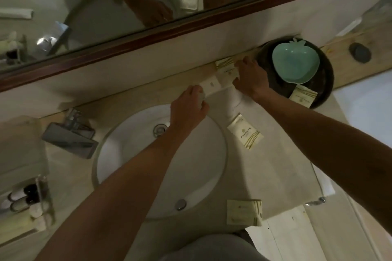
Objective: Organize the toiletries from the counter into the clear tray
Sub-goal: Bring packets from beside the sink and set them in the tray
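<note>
Several cream toiletry packets lie on the counter by the wall. My left hand (187,108) pinches a small white packet (210,86) at its near edge. My right hand (251,78) grips a cream packet (226,74) between thumb and fingers, and another packet (223,62) lies just behind it. Loose packets rest right of the sink (245,132) and at the counter's front edge (244,212). One packet (303,96) lies on the dark round tray's rim. The clear tray (43,195) stands far left, holding small dark-capped bottles (20,197).
A round white sink (148,176) fills the middle under my forearms. A dark round tray (325,82) with a mint apple-shaped dish (296,63) sits at the right. A grey metallic fixture (70,135) stands left of the sink. A framed mirror (148,32) runs along the wall.
</note>
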The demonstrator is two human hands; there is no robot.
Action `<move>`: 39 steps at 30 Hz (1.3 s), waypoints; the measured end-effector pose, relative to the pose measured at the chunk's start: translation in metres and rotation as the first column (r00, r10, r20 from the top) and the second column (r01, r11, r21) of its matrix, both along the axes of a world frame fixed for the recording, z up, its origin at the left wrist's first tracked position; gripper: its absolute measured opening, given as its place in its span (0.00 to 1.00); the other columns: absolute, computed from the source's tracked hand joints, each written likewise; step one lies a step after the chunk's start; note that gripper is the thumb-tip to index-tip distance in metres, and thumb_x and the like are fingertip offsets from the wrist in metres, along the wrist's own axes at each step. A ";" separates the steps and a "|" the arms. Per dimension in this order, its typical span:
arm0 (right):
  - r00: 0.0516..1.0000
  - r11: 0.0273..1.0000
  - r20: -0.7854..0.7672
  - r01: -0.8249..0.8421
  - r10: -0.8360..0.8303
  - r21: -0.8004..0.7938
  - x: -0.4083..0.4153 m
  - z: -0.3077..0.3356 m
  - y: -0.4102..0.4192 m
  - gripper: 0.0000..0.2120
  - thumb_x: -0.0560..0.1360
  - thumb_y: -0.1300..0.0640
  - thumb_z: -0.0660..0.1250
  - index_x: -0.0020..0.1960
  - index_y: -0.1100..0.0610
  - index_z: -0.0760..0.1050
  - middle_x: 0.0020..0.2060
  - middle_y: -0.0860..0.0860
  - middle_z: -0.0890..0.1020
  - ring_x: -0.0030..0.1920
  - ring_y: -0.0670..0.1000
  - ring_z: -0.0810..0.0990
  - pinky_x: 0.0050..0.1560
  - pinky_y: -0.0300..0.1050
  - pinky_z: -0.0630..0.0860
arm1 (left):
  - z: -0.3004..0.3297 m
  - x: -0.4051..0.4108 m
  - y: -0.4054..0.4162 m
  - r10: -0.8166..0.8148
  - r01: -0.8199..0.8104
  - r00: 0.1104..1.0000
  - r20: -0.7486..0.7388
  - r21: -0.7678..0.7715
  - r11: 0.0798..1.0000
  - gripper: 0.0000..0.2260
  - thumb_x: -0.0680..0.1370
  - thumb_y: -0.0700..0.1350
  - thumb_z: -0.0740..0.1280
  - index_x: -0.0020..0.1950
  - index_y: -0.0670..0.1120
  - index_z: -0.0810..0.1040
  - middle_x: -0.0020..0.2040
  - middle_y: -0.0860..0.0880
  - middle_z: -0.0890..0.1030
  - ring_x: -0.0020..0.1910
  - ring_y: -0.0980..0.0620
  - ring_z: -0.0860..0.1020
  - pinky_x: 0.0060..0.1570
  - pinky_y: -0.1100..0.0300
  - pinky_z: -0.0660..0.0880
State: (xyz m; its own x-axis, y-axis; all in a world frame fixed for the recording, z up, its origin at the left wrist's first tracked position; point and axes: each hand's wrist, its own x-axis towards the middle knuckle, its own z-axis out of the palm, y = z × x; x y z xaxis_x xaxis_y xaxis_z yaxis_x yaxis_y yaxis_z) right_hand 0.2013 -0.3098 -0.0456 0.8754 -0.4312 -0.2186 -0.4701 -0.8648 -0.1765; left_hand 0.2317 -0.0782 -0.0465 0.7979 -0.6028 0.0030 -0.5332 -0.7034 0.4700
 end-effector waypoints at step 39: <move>0.891 0.832 0.034 -0.436 0.453 0.343 -0.109 0.023 0.463 0.29 0.72 0.53 0.69 0.71 0.55 0.66 0.62 0.52 0.70 0.58 0.55 0.74 0.50 0.50 0.78 | 0.039 -0.054 0.488 0.103 -0.084 0.994 -0.028 0.401 0.912 0.26 0.67 0.46 0.71 0.64 0.43 0.73 0.58 0.42 0.77 0.54 0.40 0.77 0.52 0.49 0.73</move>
